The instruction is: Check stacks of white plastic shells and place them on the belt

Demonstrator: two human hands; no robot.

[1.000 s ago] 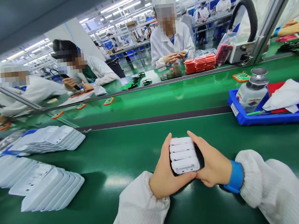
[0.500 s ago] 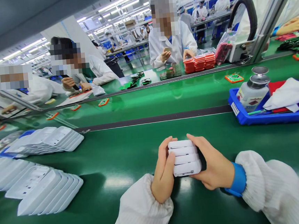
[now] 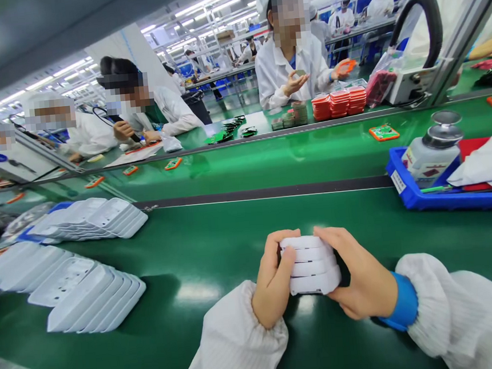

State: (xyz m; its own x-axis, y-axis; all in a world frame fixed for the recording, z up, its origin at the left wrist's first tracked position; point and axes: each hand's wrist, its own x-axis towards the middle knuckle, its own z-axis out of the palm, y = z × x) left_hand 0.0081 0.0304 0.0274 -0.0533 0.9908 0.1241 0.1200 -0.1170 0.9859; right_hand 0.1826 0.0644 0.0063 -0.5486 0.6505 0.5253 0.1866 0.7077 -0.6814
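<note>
Between my two hands stands a small stack of white plastic housings (image 3: 313,267), several pieces high, above the green bench. My left hand (image 3: 274,282) grips the stack's left side, its thumb against the near face and its fingers over the upper edge. On the right side my right hand (image 3: 361,272) closes round the stack, thumb low and fingers at the top; a blue band circles that wrist. Something dark shows between the stack and my right palm, but I cannot make it out. To the left lie overlapping rows of white plastic covers (image 3: 96,295).
A blue tray (image 3: 454,201) with a pump bottle (image 3: 433,154) and white cloth stands at the right. Behind a dark strip runs a green conveyor (image 3: 236,168) carrying orange-framed circuit boards (image 3: 384,133). Co-workers sit beyond it, near stacked red trays (image 3: 339,103).
My view has shifted slightly. Both hands still hold the stack, now a little tilted and spread at its base. The co-worker opposite has lifted an orange frame.
</note>
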